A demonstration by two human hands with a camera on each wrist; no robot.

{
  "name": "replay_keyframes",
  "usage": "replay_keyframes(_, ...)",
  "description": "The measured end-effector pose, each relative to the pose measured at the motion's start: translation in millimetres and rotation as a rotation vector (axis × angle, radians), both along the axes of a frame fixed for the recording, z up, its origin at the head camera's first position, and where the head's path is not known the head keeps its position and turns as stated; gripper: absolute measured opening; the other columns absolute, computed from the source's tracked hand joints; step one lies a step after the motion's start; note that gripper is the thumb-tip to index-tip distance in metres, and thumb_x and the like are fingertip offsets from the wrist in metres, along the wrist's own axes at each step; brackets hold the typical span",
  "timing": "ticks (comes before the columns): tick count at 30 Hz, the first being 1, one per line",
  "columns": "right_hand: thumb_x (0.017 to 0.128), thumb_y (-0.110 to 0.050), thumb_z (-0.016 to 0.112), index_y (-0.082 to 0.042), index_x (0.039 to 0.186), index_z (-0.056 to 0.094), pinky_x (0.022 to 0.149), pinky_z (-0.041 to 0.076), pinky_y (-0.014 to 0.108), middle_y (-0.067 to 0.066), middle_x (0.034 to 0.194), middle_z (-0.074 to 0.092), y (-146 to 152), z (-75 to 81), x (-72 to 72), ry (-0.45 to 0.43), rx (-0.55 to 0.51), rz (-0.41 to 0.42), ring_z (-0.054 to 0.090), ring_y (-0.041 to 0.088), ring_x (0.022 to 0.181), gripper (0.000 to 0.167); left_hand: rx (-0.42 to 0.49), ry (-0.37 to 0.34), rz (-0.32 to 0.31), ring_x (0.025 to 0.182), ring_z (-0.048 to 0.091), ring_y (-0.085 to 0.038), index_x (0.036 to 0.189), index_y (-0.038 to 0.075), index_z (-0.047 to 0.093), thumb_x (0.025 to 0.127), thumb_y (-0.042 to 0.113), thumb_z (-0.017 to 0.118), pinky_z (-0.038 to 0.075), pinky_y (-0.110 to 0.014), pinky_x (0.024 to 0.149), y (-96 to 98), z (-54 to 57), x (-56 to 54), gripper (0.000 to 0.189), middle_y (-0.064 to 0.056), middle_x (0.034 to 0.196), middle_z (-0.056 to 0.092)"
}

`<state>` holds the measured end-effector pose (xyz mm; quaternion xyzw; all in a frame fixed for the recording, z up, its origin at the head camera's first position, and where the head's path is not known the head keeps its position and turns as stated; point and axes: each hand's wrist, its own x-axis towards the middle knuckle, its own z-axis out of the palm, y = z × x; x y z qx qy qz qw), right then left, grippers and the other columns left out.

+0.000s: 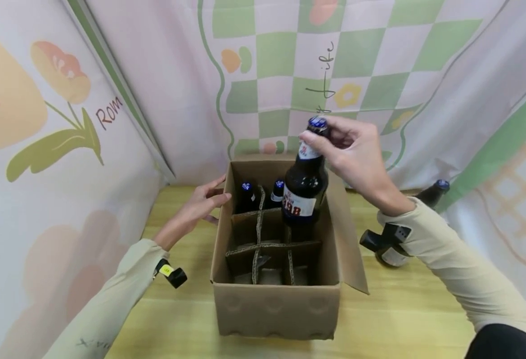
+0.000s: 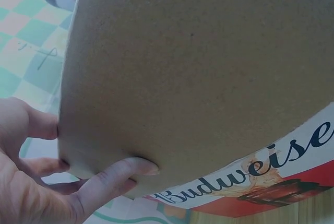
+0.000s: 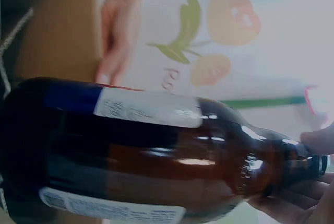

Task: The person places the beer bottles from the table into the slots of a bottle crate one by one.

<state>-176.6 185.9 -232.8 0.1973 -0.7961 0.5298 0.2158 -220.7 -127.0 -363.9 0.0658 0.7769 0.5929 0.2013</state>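
My right hand [image 1: 357, 154] grips a brown beer bottle [image 1: 305, 184] by its neck, just below the blue cap. The bottle hangs upright over the right side of an open cardboard box [image 1: 276, 309], its base level with the dividers. In the right wrist view, the bottle [image 3: 172, 151] lies across the picture with its labels showing. My left hand [image 1: 195, 207] holds the box at its far left edge, thumb at the rim. In the left wrist view, its fingers [image 2: 117, 179] lie against the brown flap [image 2: 198, 78]. Two capped bottles [image 1: 247, 197] stand in the back compartments.
Cardboard dividers [image 1: 259, 229] split the box into several cells. Its right flap [image 1: 348, 239] is folded outward. Another bottle [image 1: 393, 257] stands on the wooden table [image 1: 406, 304] at the right, partly behind my right forearm. Printed curtains [image 1: 272, 45] close in the back and sides.
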Motion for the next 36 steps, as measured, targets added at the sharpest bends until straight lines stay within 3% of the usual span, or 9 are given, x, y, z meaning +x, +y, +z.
replay_keyframes(5,0.094,-0.015,0.08,-0.003,0.117,0.077,0.061,0.057,0.017,0.009,0.095,0.081,-18,-13.1,3.5,-0.013,0.155,0.042,0.074,0.009,0.075,0.026,0.007,0.013,0.005,0.142,0.047,-0.045,0.169,0.023,0.021,0.106,0.021,0.059,0.066,-0.037,0.07,1.4,-0.3,0.9,0.073,-0.024,0.166,0.033)
replay_keyframes(11,0.095,-0.023,0.08,-0.005,0.114,0.075,0.064,0.054,0.017,0.004,0.093,0.08,-34,-18.3,4.7,-0.051,0.284,0.082,0.074,0.011,0.08,0.026,0.01,0.017,0.001,0.142,0.046,-0.046,0.169,0.021,0.02,0.106,0.02,0.059,0.066,-0.039,0.072,3.6,2.2,-0.4,0.074,-0.026,0.167,0.031)
replay_keyframes(16,0.096,-0.03,0.078,-0.008,0.114,0.074,0.061,0.045,0.023,-0.001,0.072,0.064,-42,-19.0,1.3,-0.124,0.358,0.104,0.057,0.011,0.065,0.028,0.002,0.009,0.001,0.142,0.047,-0.045,0.169,0.023,0.022,0.106,0.022,0.059,0.066,-0.04,0.073,8.3,4.1,-0.5,0.072,-0.024,0.166,0.034)
replay_keyframes(18,0.096,-0.033,0.078,-0.01,0.113,0.074,0.067,0.047,0.026,-0.001,0.076,0.065,-45,-18.8,-1.5,-0.164,0.382,0.103,0.058,0.012,0.068,0.029,-0.005,0.006,0.0,0.142,0.048,-0.044,0.169,0.024,0.023,0.107,0.023,0.059,0.066,-0.042,0.075,10.0,3.8,-0.5,0.072,-0.023,0.166,0.035)
replay_keyframes(20,0.095,-0.034,0.079,-0.01,0.113,0.075,0.077,0.052,0.029,0.002,0.087,0.071,-46,-19.2,-5.5,-0.21,0.382,0.107,0.065,0.012,0.081,0.03,-0.01,0.008,-0.001,0.142,0.048,-0.044,0.169,0.024,0.023,0.107,0.023,0.059,0.066,-0.044,0.078,10.7,3.3,-0.3,0.072,-0.023,0.166,0.035)
replay_keyframes(23,0.093,-0.03,0.081,-0.009,0.116,0.076,0.093,0.057,0.033,0.004,0.118,0.078,-49,-20.9,-11.9,-0.271,0.311,0.12,0.072,0.014,0.106,0.032,-0.005,0.008,0.001,0.142,0.047,-0.046,0.169,0.022,0.022,0.106,0.022,0.058,0.066,-0.047,0.08,9.4,1.7,0.7,0.072,-0.025,0.166,0.033)
replay_keyframes(24,0.093,-0.029,0.082,-0.008,0.117,0.075,0.093,0.058,0.032,0.006,0.12,0.078,-49,-22.0,-13.8,-0.282,0.283,0.126,0.073,0.015,0.107,0.033,0.0,0.007,0.003,0.142,0.047,-0.046,0.169,0.022,0.022,0.106,0.021,0.058,0.066,-0.047,0.081,8.6,1.1,1.0,0.072,-0.025,0.166,0.033)
replay_keyframes(29,0.093,-0.02,0.081,-0.002,0.118,0.073,0.075,0.06,0.023,0.012,0.11,0.08,-53,-29.8,-24.1,-0.327,0.144,0.179,0.076,0.019,0.096,0.032,0.012,0.011,0.008,0.143,0.046,-0.047,0.169,0.02,0.022,0.106,0.019,0.058,0.066,-0.047,0.079,5.7,-1.0,1.5,0.072,-0.027,0.166,0.032)
replay_keyframes(36,0.092,-0.019,0.082,0.0,0.123,0.071,0.083,0.059,0.027,0.01,0.104,0.081,-60,-36.8,-28.6,-0.349,0.235,0.228,0.076,0.02,0.095,0.038,-0.007,0.011,-0.001,0.143,0.047,-0.046,0.168,0.022,0.024,0.106,0.022,0.059,0.066,-0.047,0.08,5.8,0.3,3.8,0.072,-0.026,0.167,0.032)
